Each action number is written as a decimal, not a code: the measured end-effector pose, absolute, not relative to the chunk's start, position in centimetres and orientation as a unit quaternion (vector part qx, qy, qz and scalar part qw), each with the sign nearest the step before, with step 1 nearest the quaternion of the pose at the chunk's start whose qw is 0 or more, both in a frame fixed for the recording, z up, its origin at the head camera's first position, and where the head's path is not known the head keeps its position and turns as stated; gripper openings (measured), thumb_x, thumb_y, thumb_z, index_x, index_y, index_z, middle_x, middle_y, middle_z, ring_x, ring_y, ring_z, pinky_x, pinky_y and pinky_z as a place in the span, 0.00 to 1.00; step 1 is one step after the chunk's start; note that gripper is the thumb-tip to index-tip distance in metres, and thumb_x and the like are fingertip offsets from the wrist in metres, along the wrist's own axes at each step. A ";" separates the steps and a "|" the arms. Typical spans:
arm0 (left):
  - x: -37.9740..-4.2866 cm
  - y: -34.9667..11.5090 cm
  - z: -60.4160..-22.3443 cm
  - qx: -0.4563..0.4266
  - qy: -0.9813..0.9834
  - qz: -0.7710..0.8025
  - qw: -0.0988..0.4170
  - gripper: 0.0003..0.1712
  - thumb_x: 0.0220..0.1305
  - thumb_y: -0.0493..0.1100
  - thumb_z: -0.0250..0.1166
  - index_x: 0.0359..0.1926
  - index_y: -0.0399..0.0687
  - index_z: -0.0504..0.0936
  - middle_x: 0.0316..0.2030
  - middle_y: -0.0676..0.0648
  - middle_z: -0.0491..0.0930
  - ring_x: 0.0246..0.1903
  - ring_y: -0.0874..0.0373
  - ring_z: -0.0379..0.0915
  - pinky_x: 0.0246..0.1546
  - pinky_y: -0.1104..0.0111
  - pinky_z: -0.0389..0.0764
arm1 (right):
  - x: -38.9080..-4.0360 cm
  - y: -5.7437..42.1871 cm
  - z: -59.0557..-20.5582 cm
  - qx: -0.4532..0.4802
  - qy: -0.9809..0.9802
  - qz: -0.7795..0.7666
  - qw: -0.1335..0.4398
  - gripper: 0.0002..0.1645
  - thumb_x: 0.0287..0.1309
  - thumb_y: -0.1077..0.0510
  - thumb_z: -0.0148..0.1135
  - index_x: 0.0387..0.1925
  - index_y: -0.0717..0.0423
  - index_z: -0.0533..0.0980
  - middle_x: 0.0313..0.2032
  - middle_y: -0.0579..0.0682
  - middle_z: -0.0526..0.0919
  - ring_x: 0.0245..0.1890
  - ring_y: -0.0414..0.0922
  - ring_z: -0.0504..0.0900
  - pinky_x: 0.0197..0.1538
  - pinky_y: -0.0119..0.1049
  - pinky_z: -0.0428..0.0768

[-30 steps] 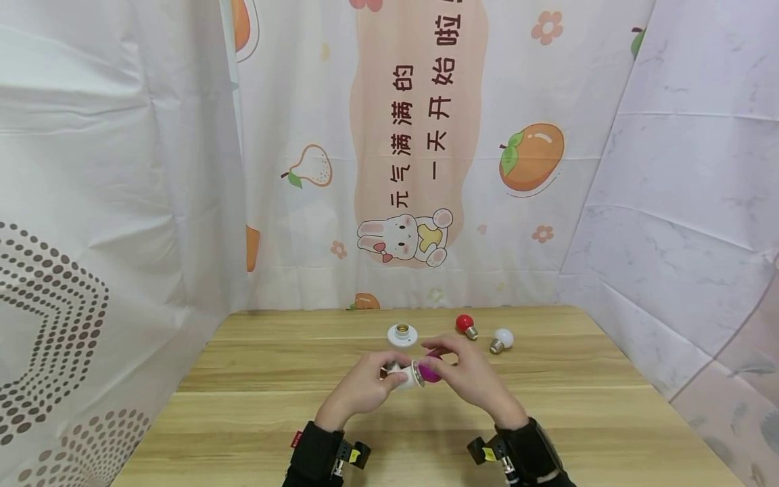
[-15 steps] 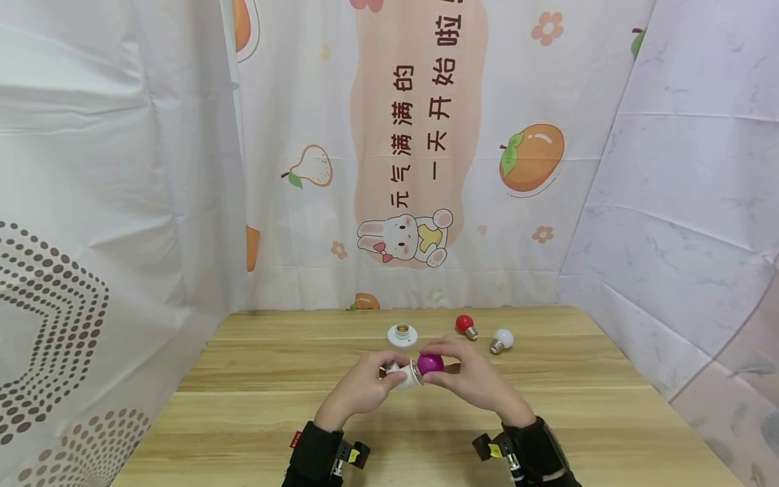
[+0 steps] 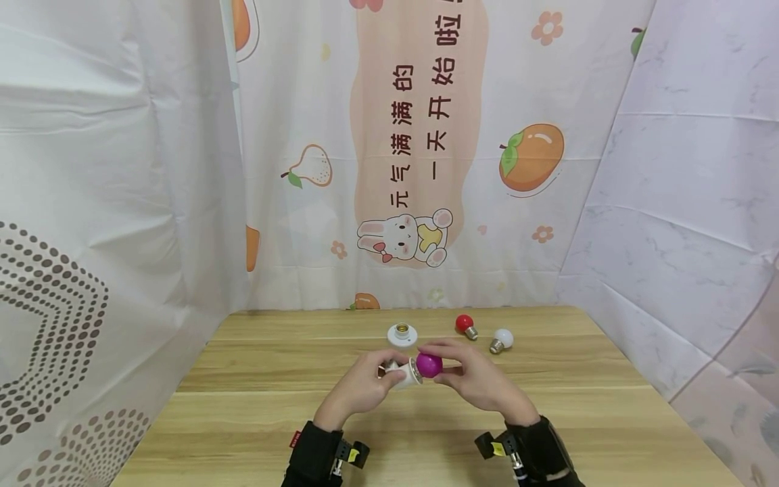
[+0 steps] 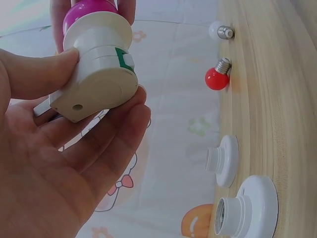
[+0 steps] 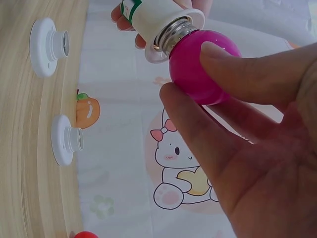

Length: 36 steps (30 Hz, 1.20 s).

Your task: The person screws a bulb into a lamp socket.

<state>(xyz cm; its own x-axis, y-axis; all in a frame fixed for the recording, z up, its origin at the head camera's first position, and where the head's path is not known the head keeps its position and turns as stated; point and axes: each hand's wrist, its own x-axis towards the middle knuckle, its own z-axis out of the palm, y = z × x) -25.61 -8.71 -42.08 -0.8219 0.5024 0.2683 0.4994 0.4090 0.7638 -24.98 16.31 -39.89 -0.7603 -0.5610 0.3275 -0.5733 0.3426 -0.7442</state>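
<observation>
Left hand [image 3: 361,387] pinches a white lamp holder [image 4: 96,89] with the thumb on the near side and fingers under and behind it; a metal prong [image 4: 43,108] points back toward that palm. Right hand [image 3: 477,377] holds a magenta bulb [image 5: 188,69] by its round part, thumb on one face, fingers opposite. Bulb sits between the two hands, off the table [image 3: 274,406], its metal screw cap [image 5: 178,32] partly inside the holder mouth, slightly askew; a band of thread shows outside the rim. Whether the threads are engaged: cannot tell. Just beyond the left fingertips, a round white socket base [image 3: 402,335]; a second socket base [image 4: 260,208] shows in both wrist views. Past the right hand lie a red bulb [image 3: 464,323] and, farther to its right, a white bulb [image 3: 502,340]. Handling estimate: bulb light and stiff, its smooth shell likely slippery and perhaps fragile (glass or plastic not determinable). Best hold: thumb and fingertips spread round the widest part, modest pressure, clear of the thread. Holder judged light, rigid, less slippery; grip the body behind the flared rim, away from prong and mouth.
</observation>
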 end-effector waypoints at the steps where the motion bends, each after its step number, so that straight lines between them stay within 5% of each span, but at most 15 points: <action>1: -25.6 -8.7 -42.1 0.298 0.840 0.454 0.001 0.14 0.74 0.42 0.61 0.55 0.43 0.83 0.47 0.50 0.83 0.41 0.61 0.76 0.42 0.68 0.78 | -25.0 16.3 -39.9 0.346 -0.819 0.458 0.006 0.30 0.60 0.73 0.66 0.64 0.60 0.76 0.64 0.63 0.74 0.62 0.62 0.74 0.53 0.44 0.82; 24: -25.6 -8.8 -42.0 0.301 0.844 0.444 -0.006 0.13 0.74 0.42 0.62 0.55 0.44 0.83 0.48 0.50 0.84 0.41 0.61 0.77 0.42 0.68 0.78 | -25.1 16.2 -40.1 0.316 -0.847 0.428 0.001 0.28 0.70 0.54 0.63 0.68 0.55 0.73 0.65 0.59 0.75 0.58 0.54 0.78 0.53 0.46 0.83; 36: -25.5 -8.7 -42.0 0.300 0.842 0.449 -0.003 0.13 0.73 0.41 0.63 0.55 0.45 0.83 0.48 0.50 0.84 0.40 0.61 0.77 0.40 0.68 0.78 | -25.2 15.4 -40.1 0.273 -0.830 0.484 -0.049 0.27 0.72 0.60 0.59 0.67 0.68 0.71 0.54 0.62 0.78 0.42 0.51 0.84 0.41 0.36 0.86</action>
